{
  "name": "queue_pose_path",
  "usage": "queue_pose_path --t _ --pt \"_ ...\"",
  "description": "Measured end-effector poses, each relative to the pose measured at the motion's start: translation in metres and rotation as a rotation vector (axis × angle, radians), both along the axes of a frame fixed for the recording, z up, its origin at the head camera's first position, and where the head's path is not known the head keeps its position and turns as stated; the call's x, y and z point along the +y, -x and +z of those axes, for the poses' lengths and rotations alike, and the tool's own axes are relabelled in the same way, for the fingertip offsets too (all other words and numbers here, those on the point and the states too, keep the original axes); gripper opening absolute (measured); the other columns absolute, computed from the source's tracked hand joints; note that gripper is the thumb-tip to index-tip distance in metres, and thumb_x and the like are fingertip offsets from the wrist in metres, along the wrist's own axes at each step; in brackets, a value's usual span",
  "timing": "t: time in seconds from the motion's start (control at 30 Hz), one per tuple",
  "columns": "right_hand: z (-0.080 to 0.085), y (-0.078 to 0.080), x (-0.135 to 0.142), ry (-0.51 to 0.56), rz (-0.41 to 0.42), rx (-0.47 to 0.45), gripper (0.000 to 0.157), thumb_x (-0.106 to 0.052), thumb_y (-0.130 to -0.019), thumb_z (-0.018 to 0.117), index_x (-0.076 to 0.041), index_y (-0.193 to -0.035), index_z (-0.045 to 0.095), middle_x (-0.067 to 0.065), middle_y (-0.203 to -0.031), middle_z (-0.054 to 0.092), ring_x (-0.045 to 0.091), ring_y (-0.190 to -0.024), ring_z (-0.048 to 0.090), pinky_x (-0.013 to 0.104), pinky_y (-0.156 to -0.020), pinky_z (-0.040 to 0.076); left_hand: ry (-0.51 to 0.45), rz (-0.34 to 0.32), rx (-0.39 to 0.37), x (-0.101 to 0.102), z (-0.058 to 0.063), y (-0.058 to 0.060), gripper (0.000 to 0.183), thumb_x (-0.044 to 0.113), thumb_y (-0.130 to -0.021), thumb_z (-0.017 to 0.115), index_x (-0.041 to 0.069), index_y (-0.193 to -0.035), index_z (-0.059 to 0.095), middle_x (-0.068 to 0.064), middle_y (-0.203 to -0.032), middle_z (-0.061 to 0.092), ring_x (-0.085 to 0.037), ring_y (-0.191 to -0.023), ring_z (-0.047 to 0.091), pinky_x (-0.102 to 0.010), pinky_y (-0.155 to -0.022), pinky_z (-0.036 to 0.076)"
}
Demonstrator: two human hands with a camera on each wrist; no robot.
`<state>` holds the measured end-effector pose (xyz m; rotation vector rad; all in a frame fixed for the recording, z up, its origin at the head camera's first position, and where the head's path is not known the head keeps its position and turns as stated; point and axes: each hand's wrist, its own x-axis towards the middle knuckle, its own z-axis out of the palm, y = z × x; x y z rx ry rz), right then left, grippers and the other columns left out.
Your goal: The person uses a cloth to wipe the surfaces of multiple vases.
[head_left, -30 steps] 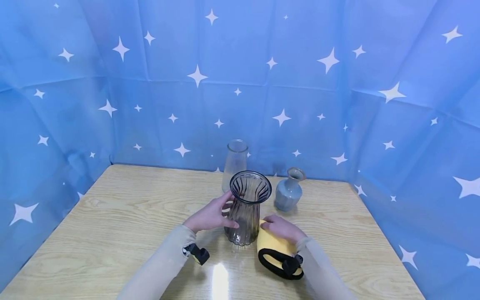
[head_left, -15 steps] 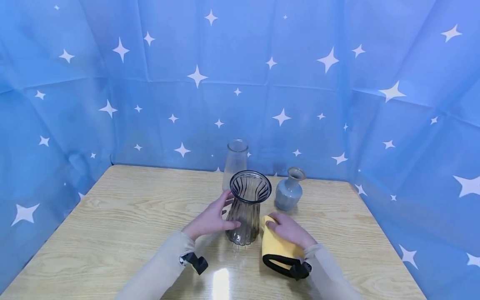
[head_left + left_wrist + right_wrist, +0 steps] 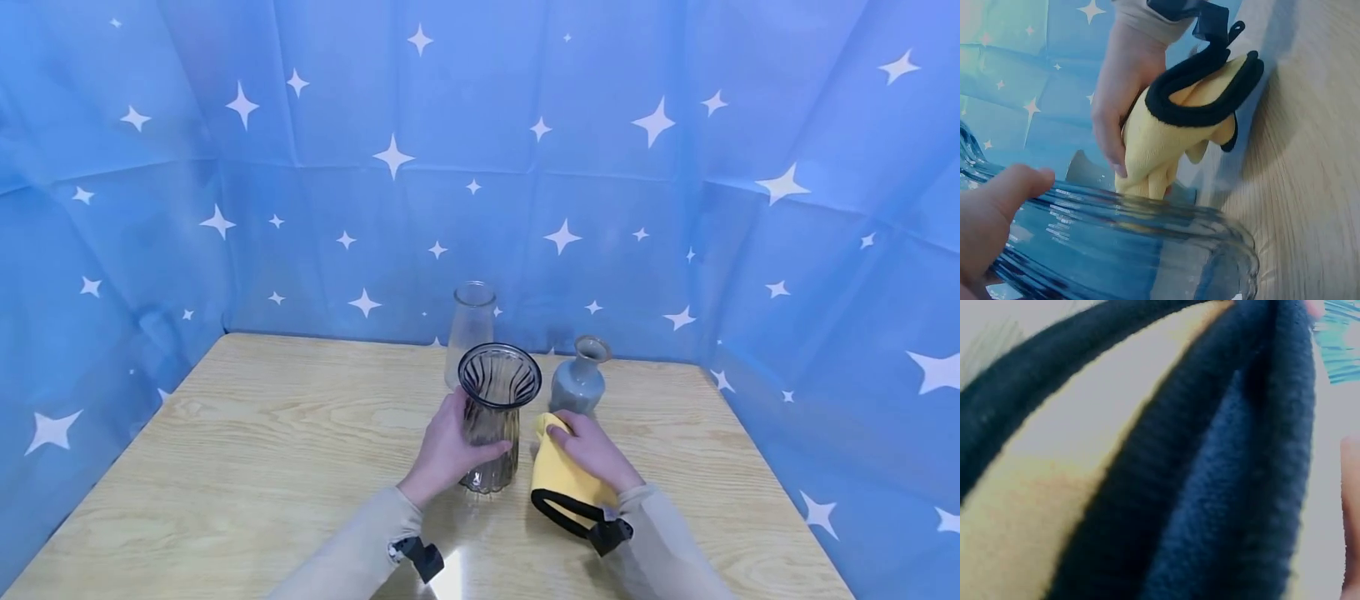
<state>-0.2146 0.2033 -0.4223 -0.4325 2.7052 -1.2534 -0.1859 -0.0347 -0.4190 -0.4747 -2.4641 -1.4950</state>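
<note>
In the head view my left hand point(image 3: 452, 448) grips the smoky grey glass vase point(image 3: 491, 442), thumb across its front; the other fingers are mostly hidden. This ribbed vase with a flared rim stands upright on the table. My right hand point(image 3: 597, 452) holds a folded yellow cloth point(image 3: 564, 479) with black edging, just right of the vase. In the left wrist view the thumb lies along the ribbed glass vase point(image 3: 1104, 240), and the yellow cloth point(image 3: 1154, 147) hangs from the other hand. Black edging point(image 3: 1129, 469) of the cloth fills the right wrist view up close.
A clear glass vase point(image 3: 468, 329) stands behind the grey one. To the right, behind the cloth, is a small blue-grey vase point(image 3: 577, 383) with a narrow neck. The wooden table point(image 3: 285, 433) is bordered by a blue curtain point(image 3: 480, 125) with white stars.
My left hand has moved right and closed against the grey vase, its thumb now across the front. My right hand has carried the cloth slightly right and away from the vase.
</note>
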Motion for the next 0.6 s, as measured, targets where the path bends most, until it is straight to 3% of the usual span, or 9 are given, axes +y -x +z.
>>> queue_pose_path --t 0.13,0.3,0.43,0.6 --pt "-0.002 -0.001 0.0 0.016 -0.018 0.006 0.031 -0.013 -0.1 0.049 0.009 -0.121 0.056 0.005 -0.078 0.057 0.015 -0.061 0.053 0.028 -0.06 0.047 -0.035 -0.037 0.005 -0.003 -0.001 0.003 0.089 0.023 -0.067 0.088 0.004 -0.139 0.04 -0.013 -0.127 0.055 -0.029 -0.118 0.052 -0.047 -0.101 0.041" --pt "-0.004 -0.002 -0.008 0.003 0.001 0.075 0.029 -0.015 -0.099 0.052 0.005 -0.12 0.059 0.006 -0.087 0.062 0.016 -0.071 0.056 0.031 -0.068 0.049 -0.086 -0.118 -0.064 -0.012 -0.003 0.009 0.094 0.02 -0.067 0.088 0.012 -0.143 0.034 -0.01 -0.133 0.054 -0.026 -0.119 0.053 -0.045 -0.1 0.043" --pt "-0.009 -0.004 -0.017 -0.016 0.052 0.144 0.034 -0.018 -0.097 0.058 0.003 -0.123 0.061 0.012 -0.105 0.065 0.019 -0.083 0.06 0.035 -0.076 0.051 -0.082 -0.215 -0.094 -0.022 -0.004 0.017 0.094 0.019 -0.068 0.088 0.017 -0.144 0.033 -0.01 -0.135 0.054 -0.027 -0.119 0.053 -0.046 -0.099 0.043" --pt "-0.01 -0.006 -0.028 0.017 0.095 0.204 0.033 -0.015 -0.093 0.063 0.001 -0.122 0.063 0.013 -0.113 0.065 0.02 -0.088 0.062 0.034 -0.077 0.052 -0.07 -0.331 -0.122 -0.035 -0.004 0.027 0.089 0.017 -0.071 0.086 0.015 -0.145 0.035 -0.011 -0.137 0.052 -0.031 -0.121 0.052 -0.046 -0.1 0.043"
